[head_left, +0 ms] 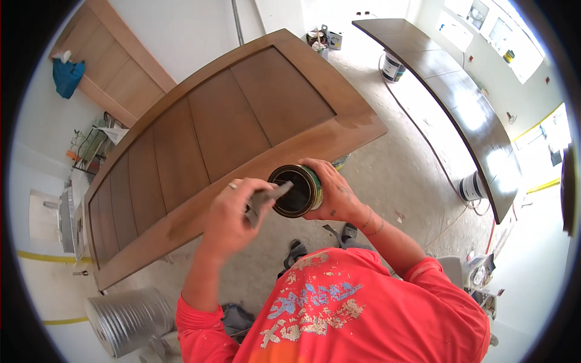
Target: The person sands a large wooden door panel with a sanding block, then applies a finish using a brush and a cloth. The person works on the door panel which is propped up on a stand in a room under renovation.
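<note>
Shirt (339, 308): red, paint-flecked, nearest the lens.
Left hand (233, 215): fingers closed around a grey pad (266, 199), its tip over the can mouth.
Right hand (336, 193): wrapped around the open can (296, 190) from the right, holding it clear of the floor.
Can: 1, dark inside, near the door edge.
Door (224, 145): brown, panelled, lying flat, far left.
</note>
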{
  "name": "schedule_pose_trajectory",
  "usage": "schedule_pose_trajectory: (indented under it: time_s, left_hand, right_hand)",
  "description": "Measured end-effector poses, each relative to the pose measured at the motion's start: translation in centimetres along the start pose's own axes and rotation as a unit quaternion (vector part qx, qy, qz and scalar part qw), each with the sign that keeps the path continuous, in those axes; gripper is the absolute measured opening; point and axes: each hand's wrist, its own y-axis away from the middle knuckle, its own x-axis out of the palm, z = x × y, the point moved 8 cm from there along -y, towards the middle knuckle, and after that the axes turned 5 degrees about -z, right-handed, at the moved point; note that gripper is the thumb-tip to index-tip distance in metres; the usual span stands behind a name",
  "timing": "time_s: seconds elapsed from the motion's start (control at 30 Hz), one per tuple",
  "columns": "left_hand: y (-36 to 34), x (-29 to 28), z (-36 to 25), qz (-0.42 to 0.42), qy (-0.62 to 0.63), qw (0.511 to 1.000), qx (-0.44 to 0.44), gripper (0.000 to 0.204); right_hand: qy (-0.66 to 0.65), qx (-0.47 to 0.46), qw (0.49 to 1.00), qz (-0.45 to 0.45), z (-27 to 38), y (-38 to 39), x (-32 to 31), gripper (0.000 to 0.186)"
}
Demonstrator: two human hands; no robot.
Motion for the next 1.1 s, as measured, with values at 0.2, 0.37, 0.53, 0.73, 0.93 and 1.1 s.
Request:
schedule_pose_trajectory:
  time_s: [0.2,0.37,0.53,0.73,0.93,1.1]
  left_hand:
    - [2.7,3.0,-0.4,0.072,-0.102,0.985,0.120,0.044]
    - [4.4,3.6,1.0,0.044,-0.073,0.988,0.131,0.048]
    - [6.6,5.1,2.0,0.008,-0.034,0.991,0.133,0.052]
    - [8.3,3.9,6.0,0.014,0.084,0.996,-0.026,0.042]
    - [13.0,0.7,15.0,-0.150,0.453,0.830,-0.290,0.031]
    - [18.3,-2.4,22.0,-0.247,0.703,0.615,-0.258,0.031]
  right_hand:
    - [0.021,-0.011,1.000,0.017,-0.2,0.4,2.0,0.095]
    - [0.023,0.021,0.999,0.027,-0.6,0.6,3.2,0.099]
    - [0.019,0.025,0.999,0.037,-1.1,1.5,4.9,0.102]
    - [0.029,0.069,0.995,0.071,0.0,1.5,8.1,0.105]
    - [-0.002,0.060,0.994,0.089,2.6,0.6,12.3,0.100]
    - [-0.029,0.050,0.991,0.119,6.2,-0.8,18.0,0.098]
